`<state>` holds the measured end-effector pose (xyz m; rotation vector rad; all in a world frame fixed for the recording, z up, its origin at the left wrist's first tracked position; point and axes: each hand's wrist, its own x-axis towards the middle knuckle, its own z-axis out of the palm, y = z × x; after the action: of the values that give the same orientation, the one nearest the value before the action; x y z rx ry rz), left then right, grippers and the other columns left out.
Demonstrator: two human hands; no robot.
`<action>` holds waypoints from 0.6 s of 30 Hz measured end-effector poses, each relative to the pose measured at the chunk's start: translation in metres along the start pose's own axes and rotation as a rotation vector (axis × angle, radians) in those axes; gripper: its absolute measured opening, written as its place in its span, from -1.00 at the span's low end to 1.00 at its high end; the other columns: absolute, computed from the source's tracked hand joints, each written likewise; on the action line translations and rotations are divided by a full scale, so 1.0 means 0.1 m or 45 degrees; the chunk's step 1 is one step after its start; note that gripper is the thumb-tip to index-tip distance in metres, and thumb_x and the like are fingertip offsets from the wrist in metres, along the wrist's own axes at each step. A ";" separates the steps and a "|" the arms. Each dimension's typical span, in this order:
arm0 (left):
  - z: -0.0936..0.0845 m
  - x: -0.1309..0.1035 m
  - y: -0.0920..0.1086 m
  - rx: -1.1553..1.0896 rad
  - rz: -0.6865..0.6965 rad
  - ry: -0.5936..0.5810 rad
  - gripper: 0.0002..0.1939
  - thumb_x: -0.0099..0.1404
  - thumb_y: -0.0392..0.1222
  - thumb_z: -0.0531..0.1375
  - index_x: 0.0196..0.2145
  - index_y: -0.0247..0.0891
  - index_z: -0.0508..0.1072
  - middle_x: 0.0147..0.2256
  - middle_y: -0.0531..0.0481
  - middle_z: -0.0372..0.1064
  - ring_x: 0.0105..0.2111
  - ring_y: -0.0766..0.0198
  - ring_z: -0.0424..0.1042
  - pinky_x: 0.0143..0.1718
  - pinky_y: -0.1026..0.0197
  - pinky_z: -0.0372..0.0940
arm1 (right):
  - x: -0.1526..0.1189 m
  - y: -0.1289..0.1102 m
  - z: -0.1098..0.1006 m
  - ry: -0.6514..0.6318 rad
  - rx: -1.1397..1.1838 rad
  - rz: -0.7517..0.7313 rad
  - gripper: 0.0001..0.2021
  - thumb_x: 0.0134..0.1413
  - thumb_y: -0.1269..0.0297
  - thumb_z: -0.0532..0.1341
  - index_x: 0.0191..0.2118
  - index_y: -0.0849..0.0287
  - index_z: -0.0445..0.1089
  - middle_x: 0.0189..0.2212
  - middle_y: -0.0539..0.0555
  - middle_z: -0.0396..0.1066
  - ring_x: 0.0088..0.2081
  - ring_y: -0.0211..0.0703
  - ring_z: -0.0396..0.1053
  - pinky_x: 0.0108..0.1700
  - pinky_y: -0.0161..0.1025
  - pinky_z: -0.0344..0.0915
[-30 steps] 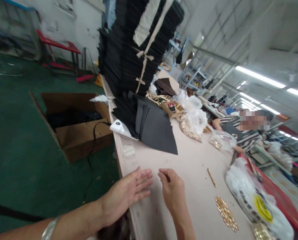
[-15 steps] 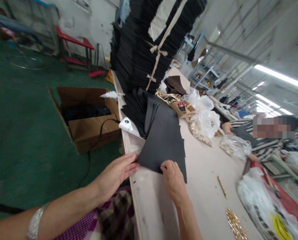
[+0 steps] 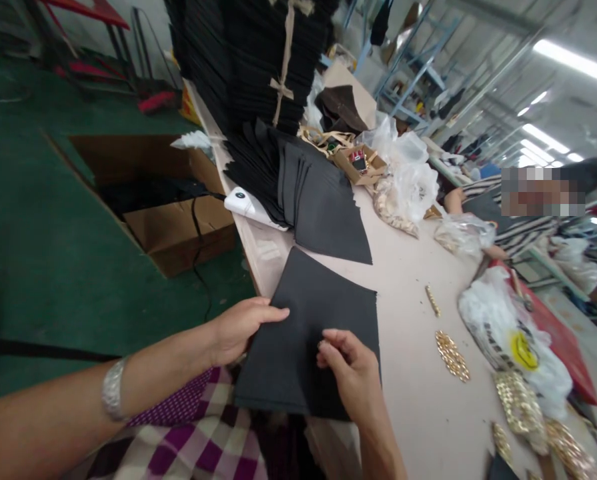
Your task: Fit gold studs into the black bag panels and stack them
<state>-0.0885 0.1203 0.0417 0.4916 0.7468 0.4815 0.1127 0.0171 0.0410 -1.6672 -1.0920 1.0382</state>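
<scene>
A black fabric piece (image 3: 308,287) lies over the near edge of the table, its lower part overhanging my lap. My left hand (image 3: 243,325) grips its left edge, thumb on top and fingers underneath. Above the middle of the piece is my right hand (image 3: 353,367), its thumb and fingertips pinched together. Whatever those fingertips hold, if anything, is too small to name. Just beyond, a fanned pile of similar black pieces (image 3: 328,203) rests partly over a white device (image 3: 252,208) at the table's left edge.
A tall tied black stack (image 3: 238,67) rises at the back. An open cardboard box (image 3: 178,230) stands on the floor at left. Gold trims (image 3: 452,355), a plastic bag (image 3: 518,333) and a small carton (image 3: 361,165) lie rightward. A person in striped sleeves (image 3: 533,237) is across the table.
One black piece has come off the fanned pile toward me. My left hand has closed on its edge. My right hand has moved slightly nearer, over the piece, and the view has shifted downward.
</scene>
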 end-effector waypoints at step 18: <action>0.05 -0.10 -0.06 0.052 -0.017 -0.036 -0.72 0.20 -0.17 0.32 -0.17 -0.41 0.55 -0.33 -0.24 0.60 -0.37 0.07 0.59 -0.33 0.14 0.49 | 0.26 -0.11 0.22 0.017 0.291 0.119 -0.74 -0.08 0.14 0.40 -0.33 0.21 0.44 -0.56 -0.09 0.35 -0.55 -0.32 0.34 -0.56 -0.40 0.41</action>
<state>-0.0901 0.1086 0.0461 0.5306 0.7333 0.4468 0.0964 0.0490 0.0400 -1.5499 -0.8585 1.1646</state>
